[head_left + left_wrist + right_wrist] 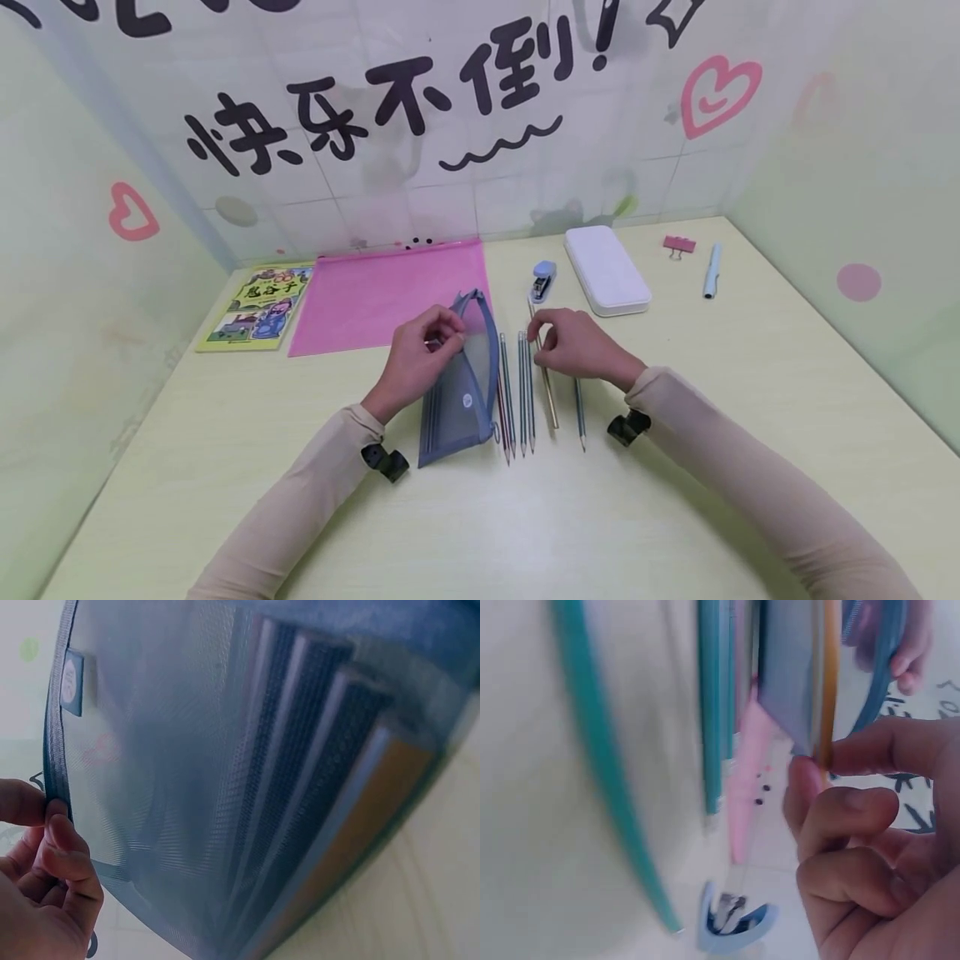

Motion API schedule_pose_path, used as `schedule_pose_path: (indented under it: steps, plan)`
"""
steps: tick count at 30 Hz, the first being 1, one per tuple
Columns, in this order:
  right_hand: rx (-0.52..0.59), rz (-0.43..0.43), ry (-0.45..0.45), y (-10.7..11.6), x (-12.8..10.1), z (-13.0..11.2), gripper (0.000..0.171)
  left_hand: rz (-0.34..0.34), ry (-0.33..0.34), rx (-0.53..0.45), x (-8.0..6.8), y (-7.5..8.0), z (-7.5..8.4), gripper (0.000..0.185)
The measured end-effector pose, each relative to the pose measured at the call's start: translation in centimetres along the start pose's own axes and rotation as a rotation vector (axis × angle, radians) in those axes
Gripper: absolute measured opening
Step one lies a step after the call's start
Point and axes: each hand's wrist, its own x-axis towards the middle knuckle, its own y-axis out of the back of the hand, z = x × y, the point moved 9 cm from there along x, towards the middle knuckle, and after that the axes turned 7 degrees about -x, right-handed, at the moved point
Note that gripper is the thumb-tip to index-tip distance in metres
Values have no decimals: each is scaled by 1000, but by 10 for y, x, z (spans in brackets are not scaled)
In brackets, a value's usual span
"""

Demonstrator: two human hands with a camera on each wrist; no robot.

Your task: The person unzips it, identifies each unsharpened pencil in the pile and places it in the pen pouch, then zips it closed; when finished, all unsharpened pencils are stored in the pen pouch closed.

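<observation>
Mesh pouch (457, 375) pinched by left hand (420, 354); right hand (577, 346) pinches gold pencil (546, 383).

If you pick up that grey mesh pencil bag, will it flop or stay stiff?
Probably floppy: the mesh pouch is thin see-through fabric, and the left hand pinches its edge to hold it open. It likely feels light, with only a few pencils showing inside. It looks unlikely to roll, since it lies flat.

pink folder (390, 293) | book (258, 306) | stapler (543, 281) | white case (606, 269) | perhaps a pen (711, 270)

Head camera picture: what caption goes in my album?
Left hand holds a mesh pencil pouch open; right hand pinches a pencil.
</observation>
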Motion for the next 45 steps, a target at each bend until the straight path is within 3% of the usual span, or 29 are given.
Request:
schedule_pose_path:
  steps: [9, 15, 19, 26, 33, 38, 40, 45]
  plan:
    - [165, 170, 90, 21, 6, -39, 22, -3, -2, -9, 1, -1, 1, 10]
    - [255, 262, 93, 14, 11, -48, 26, -13, 8, -9, 1, -5, 0, 14]
    - [228, 217, 112, -3, 10, -55, 28, -10, 14, -14, 1, -7, -3, 11]
    - [183, 52, 146, -23, 8, -64, 27, -1, -12, -11, 2, -6, -2, 8]
    - [157, 106, 199, -12, 2, -63, 25, -4, -11, -1, 1, -4, -1, 9]
    - [196, 148, 235, -5, -17, -61, 7, 8, -4, 0, 1, 0, -2, 11]
    - [227, 123, 258, -9, -28, -63, 7, 15, -9, -2, 1, 2, -1, 12]
    - [248, 26, 358, -30, -53, -75, 25, 28, -18, -9, 2, 5, 0, 13]
